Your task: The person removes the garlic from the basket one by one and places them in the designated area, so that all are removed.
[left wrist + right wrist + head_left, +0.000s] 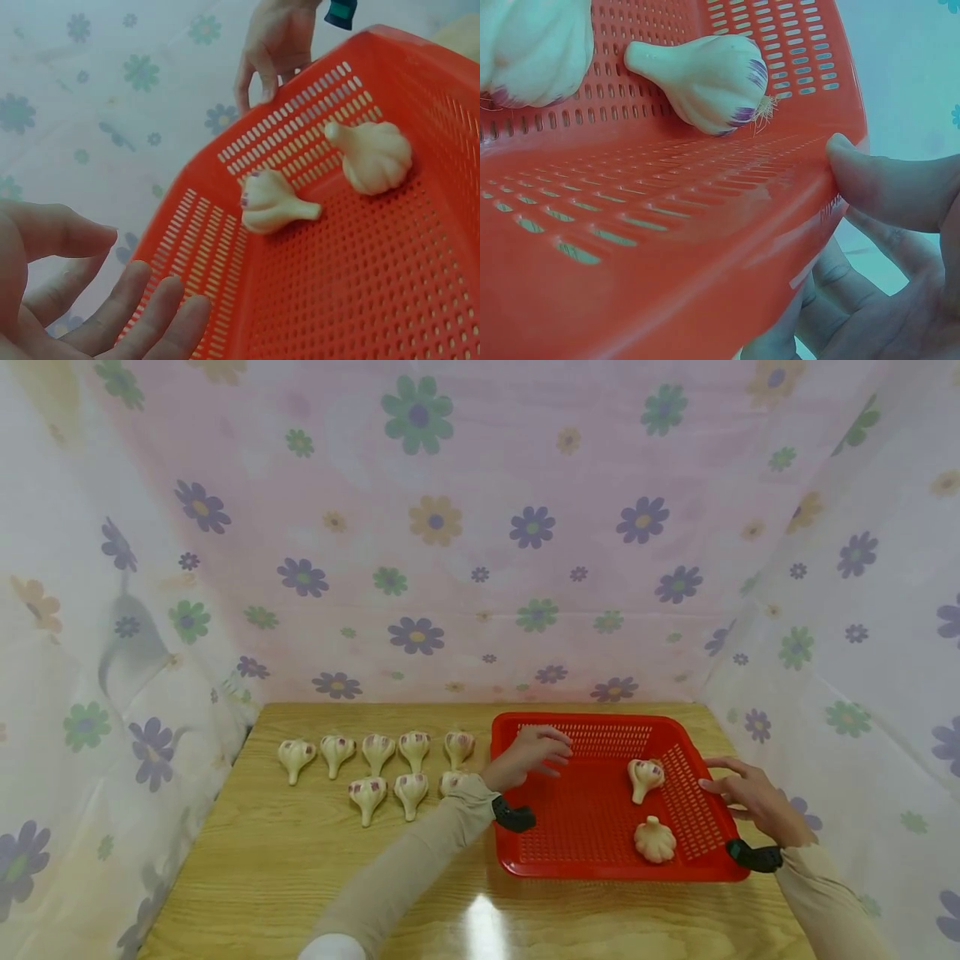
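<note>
A red plastic basket [585, 870] with slotted sides stands on the right part of the table. Inside it lie two garlic bulbs, one with purple marks [645, 777] near the right wall and a pale one [655, 841] nearer the front. My left hand [531, 755] hovers over the basket's left side, its fingers apart and slightly bent, holding nothing. With my right hand [757, 797] I grip the basket's right rim; the right wrist view shows the thumb [885, 187] on the rim and the other fingers outside, below it.
Several garlic bulbs [377, 752] lie in two rows on the wooden table [247, 860], left of the basket. My left forearm partly covers one bulb [450, 782] of the front row. Flowered sheeting [480, 527] encloses the back and sides.
</note>
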Tool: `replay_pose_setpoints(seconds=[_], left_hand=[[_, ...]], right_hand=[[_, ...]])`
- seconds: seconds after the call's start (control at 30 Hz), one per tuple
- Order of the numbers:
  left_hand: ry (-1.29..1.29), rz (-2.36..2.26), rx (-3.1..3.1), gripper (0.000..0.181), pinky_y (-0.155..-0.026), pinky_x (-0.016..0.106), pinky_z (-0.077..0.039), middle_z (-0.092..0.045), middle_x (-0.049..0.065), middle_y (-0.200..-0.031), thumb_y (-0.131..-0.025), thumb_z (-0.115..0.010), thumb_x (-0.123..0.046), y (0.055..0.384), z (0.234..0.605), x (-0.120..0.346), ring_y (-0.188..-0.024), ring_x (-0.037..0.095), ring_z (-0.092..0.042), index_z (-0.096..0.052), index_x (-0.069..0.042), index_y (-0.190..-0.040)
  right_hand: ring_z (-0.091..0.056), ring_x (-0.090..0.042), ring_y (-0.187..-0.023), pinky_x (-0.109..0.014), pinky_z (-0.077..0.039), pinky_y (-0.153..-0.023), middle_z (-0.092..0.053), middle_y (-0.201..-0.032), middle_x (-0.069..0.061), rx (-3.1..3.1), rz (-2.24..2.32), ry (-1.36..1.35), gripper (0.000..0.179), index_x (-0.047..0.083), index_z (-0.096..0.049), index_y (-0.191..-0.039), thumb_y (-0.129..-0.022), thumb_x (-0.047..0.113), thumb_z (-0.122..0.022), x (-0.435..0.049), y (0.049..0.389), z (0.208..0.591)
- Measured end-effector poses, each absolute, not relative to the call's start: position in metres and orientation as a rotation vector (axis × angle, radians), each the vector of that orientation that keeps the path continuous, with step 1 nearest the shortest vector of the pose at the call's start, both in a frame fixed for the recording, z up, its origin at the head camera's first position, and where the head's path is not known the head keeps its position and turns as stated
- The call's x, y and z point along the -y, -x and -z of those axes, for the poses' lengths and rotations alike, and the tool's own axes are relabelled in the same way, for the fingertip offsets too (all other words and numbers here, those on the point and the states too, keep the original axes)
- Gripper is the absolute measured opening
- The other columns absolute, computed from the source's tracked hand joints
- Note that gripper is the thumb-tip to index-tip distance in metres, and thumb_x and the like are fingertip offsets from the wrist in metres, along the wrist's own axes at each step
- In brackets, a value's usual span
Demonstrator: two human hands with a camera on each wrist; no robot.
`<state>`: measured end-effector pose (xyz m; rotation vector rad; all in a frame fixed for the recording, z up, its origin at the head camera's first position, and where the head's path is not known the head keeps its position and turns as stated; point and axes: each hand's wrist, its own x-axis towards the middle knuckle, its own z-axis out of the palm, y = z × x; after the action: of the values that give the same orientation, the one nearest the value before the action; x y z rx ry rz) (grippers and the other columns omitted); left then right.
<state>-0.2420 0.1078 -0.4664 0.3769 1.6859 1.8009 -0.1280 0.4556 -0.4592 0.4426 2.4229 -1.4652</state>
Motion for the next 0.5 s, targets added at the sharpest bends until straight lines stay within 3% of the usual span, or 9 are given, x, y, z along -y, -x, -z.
replay_pose_setpoints(seconds=[0.5], left_hand=[[-0.229, -1.867, -1.684, 0.010, -0.062, 0.037, -0.056, -0.068, 0.003, -0.086, -0.086, -0.067, -0.011, 0.237, 0.490, -0.174, -0.076, 0.020, -0.065, -0.069, -0.008, -0.096]], right_hand=[[-0.066, -0.026, -0.086, -0.042, -0.053, -0.077, -0.065, -0.100, -0.005, -2.408, 1.433, -0.473, 0.067, -0.003, -0.023, -0.145, -0.095, 0.027, -0.057, -0.454, 0.131, 0.459]])
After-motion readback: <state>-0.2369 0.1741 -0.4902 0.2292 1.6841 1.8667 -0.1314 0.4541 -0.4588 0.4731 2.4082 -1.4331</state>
